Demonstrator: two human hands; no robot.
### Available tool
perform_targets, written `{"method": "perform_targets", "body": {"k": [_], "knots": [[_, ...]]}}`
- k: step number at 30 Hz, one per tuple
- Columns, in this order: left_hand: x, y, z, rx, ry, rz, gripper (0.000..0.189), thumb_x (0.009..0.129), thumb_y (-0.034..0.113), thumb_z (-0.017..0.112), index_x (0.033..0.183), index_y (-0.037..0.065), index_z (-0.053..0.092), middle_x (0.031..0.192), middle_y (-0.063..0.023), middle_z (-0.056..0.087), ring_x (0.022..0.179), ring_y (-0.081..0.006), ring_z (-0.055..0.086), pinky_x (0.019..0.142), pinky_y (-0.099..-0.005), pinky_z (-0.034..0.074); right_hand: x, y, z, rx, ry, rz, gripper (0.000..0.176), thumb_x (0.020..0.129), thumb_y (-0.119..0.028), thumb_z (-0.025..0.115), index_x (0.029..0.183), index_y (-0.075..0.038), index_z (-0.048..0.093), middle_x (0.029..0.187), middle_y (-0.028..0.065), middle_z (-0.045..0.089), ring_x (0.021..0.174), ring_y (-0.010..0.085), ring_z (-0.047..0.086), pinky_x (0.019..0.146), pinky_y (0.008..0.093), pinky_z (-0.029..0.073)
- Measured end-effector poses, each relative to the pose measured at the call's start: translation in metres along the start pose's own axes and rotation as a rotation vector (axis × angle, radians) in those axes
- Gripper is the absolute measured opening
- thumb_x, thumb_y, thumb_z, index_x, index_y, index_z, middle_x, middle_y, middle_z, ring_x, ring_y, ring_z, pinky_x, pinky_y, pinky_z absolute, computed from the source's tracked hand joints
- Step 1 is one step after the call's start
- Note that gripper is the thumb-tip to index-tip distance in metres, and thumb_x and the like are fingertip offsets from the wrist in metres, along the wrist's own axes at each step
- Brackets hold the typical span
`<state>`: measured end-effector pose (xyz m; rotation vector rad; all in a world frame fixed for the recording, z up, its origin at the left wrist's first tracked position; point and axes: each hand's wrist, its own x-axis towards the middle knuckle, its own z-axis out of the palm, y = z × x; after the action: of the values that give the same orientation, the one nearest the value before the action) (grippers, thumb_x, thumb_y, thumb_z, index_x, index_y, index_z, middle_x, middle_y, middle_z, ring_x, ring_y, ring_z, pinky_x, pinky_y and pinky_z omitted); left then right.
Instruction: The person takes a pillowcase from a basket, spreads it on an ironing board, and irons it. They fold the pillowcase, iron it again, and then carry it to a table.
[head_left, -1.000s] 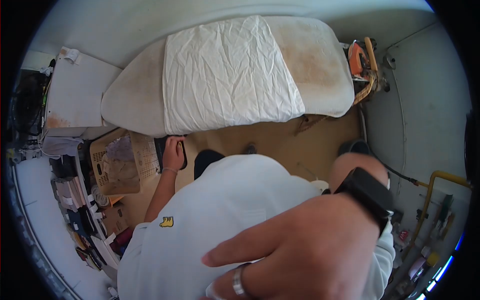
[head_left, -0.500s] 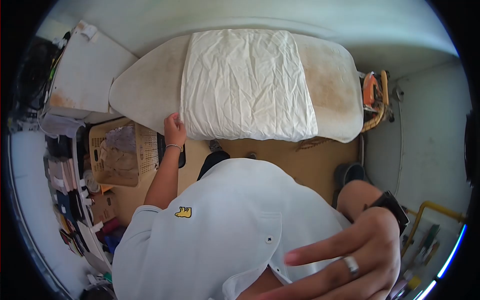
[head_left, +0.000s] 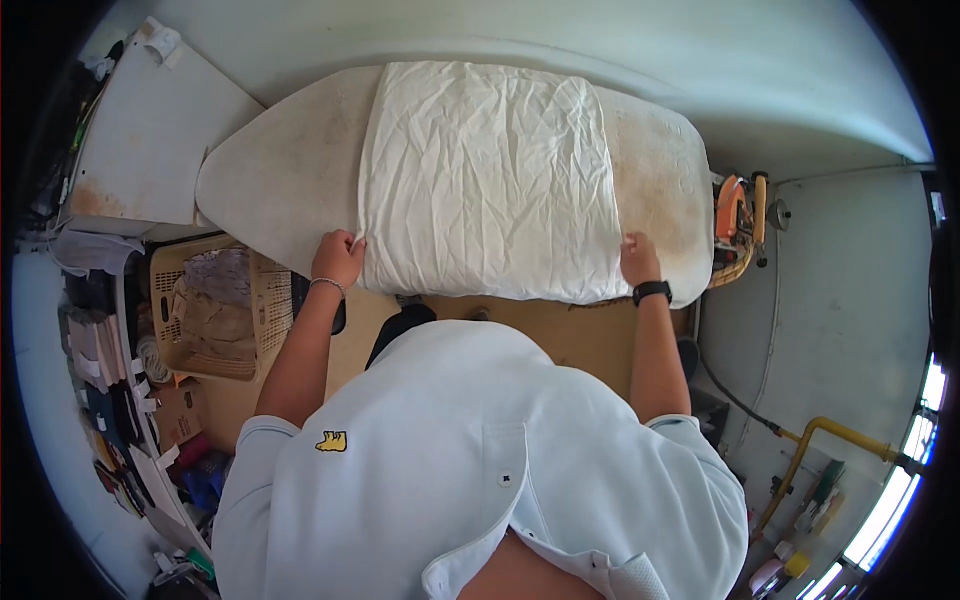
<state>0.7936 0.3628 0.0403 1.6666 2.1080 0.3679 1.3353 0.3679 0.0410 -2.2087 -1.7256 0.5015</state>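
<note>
A creased white cloth (head_left: 490,180) lies across the middle of the ironing board (head_left: 280,150), its near edge hanging over the board's front. At the cloth's near left corner, my left hand (head_left: 340,260) is closed, pinching the edge between thumb and fingers. My right hand (head_left: 640,260) is at the near right edge, fingers closed against the cloth's side. Wrinkles run over most of the fabric. The board's cover shows brown stains on both sides of the cloth.
An orange iron (head_left: 735,215) rests at the board's right end. To the left are a white cabinet (head_left: 160,130) and a yellow plastic basket (head_left: 205,355) holding fabric. Shelves with folded clothes (head_left: 95,355) line the left wall; a yellow pipe (head_left: 850,435) is at right.
My right hand has gone from close in front of my chest to the cloth's right edge. My left hand stays at the left corner, now gripping it. The view has shifted slightly.
</note>
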Motion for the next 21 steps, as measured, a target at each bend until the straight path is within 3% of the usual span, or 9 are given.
{"method": "perform_targets", "body": {"k": [2,4,6,8,10,16,20,21], "knots": [[0.002,0.000,0.000,-0.044,-0.027,0.021,0.027,0.082,0.028,0.062,0.084,0.001,0.057,0.084,-0.0135,0.061,0.078,-0.0318,0.059,0.072,-0.0391,0.047,-0.001,-0.007,0.010,0.036,0.027,0.060,0.021,0.082,-0.015,0.059,0.096,0.000,0.055,0.093,0.0218,0.061,0.089,0.0376,0.059,0.077,0.0439,0.047],[0.003,-0.002,0.011,-0.193,-0.003,-0.051,0.029,0.081,0.029,0.062,0.085,0.000,0.059,0.082,-0.0146,0.063,0.077,-0.0313,0.061,0.073,-0.0371,0.048,-0.002,-0.019,0.020,0.083,0.045,0.141,0.021,0.082,-0.018,0.059,0.090,0.000,0.055,0.092,0.0224,0.061,0.087,0.0390,0.059,0.076,0.0463,0.046],[0.007,-0.003,0.028,-0.669,0.240,-0.266,0.034,0.082,0.033,0.063,0.090,0.000,0.061,0.084,-0.0165,0.065,0.078,-0.0283,0.063,0.073,-0.0344,0.048,0.007,-0.018,0.012,-0.001,-0.049,0.067,0.025,0.084,-0.023,0.056,0.083,0.002,0.052,0.085,0.0246,0.059,0.083,0.0408,0.057,0.072,0.0471,0.044],[0.015,-0.009,0.028,-0.573,0.181,-0.292,0.036,0.085,0.035,0.062,0.096,0.001,0.061,0.082,-0.0163,0.066,0.079,-0.0247,0.064,0.074,-0.0327,0.048,0.008,0.001,0.024,0.140,0.038,0.063,0.033,0.088,-0.030,0.052,0.081,0.002,0.050,0.079,0.0251,0.057,0.078,0.0427,0.055,0.069,0.0470,0.042],[0.019,-0.014,0.026,-0.375,0.210,-0.146,0.036,0.088,0.037,0.059,0.099,0.003,0.061,0.079,-0.0115,0.066,0.072,-0.0226,0.062,0.070,-0.0335,0.048,-0.002,-0.005,0.022,0.270,0.258,0.136,0.034,0.092,-0.032,0.048,0.080,0.000,0.050,0.075,0.0236,0.058,0.074,0.0438,0.055,0.065,0.0466,0.043],[-0.025,-0.010,0.015,-0.098,0.317,-0.162,0.026,0.089,0.032,0.058,0.093,0.007,0.057,0.084,-0.0142,0.067,0.076,-0.0328,0.064,0.065,-0.0396,0.049,-0.057,0.001,0.020,-0.008,0.266,0.176,0.026,0.095,-0.031,0.044,0.083,-0.008,0.045,0.071,0.0229,0.060,0.070,0.0448,0.057,0.058,0.0519,0.042],[-0.060,-0.016,0.016,-0.083,0.287,-0.134,0.025,0.090,0.031,0.057,0.097,0.007,0.055,0.085,-0.0155,0.067,0.078,-0.0338,0.064,0.065,-0.0405,0.049,-0.092,0.002,0.021,-0.047,0.264,0.194,0.024,0.095,-0.033,0.043,0.086,-0.010,0.043,0.070,0.0209,0.061,0.067,0.0453,0.057,0.057,0.0544,0.043],[-0.066,-0.017,0.017,-0.074,0.307,-0.130,0.023,0.089,0.030,0.057,0.097,0.007,0.055,0.085,-0.0143,0.066,0.078,-0.0334,0.064,0.065,-0.0403,0.049,-0.098,-0.001,0.017,-0.058,0.217,0.195,0.021,0.095,-0.030,0.045,0.086,-0.010,0.042,0.076,0.0200,0.061,0.069,0.0444,0.057,0.057,0.0531,0.044]]}}
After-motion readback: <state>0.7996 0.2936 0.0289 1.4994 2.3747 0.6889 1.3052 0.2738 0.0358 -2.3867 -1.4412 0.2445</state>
